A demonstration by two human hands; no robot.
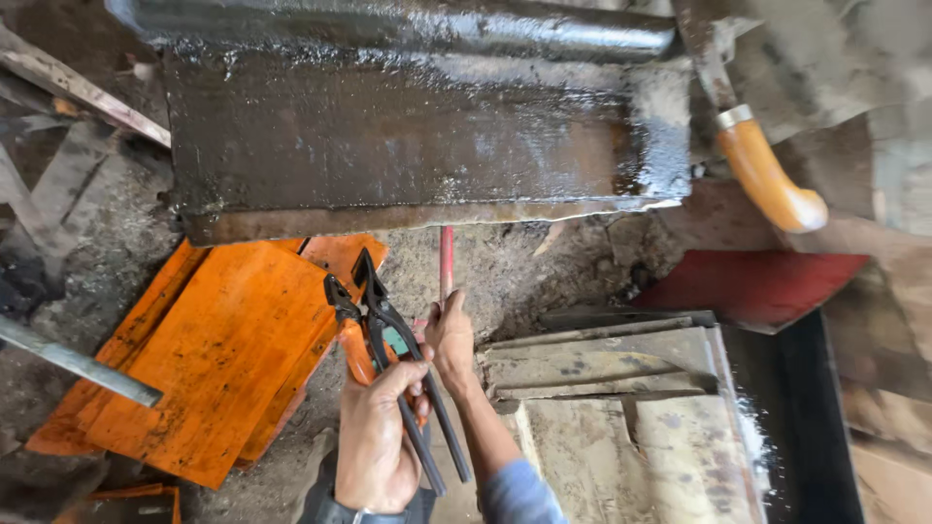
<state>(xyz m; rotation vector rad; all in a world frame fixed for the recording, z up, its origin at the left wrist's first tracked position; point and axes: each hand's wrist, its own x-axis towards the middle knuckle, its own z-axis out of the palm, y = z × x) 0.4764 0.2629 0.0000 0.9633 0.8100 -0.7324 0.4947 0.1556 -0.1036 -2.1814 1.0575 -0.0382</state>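
Left hand (374, 437) clenched around black tin snips (393, 340) — right hand (449, 340) pinching 1 red rod (446, 262).

The floor (544, 262) was bare packed earth, grey and gritty, with small debris scattered across it. A large dark metal slab (408, 136), wet and glossy, spanned the upper part of the view, with a rounded bar (388, 24) along its top edge. Orange-painted sheets (214, 359) lay stacked on the ground at the left, worn and scuffed. Pale, stained sheets (621, 408) lay stacked at the lower right. A red sheet (757, 286) rested beside a dark trough (806, 408) at the right. A grey metal rod (73, 359) crossed the left edge. A tool with a curved orange handle (767, 175) lay at the upper right. Lighting was diffuse daylight, without hard shadows.
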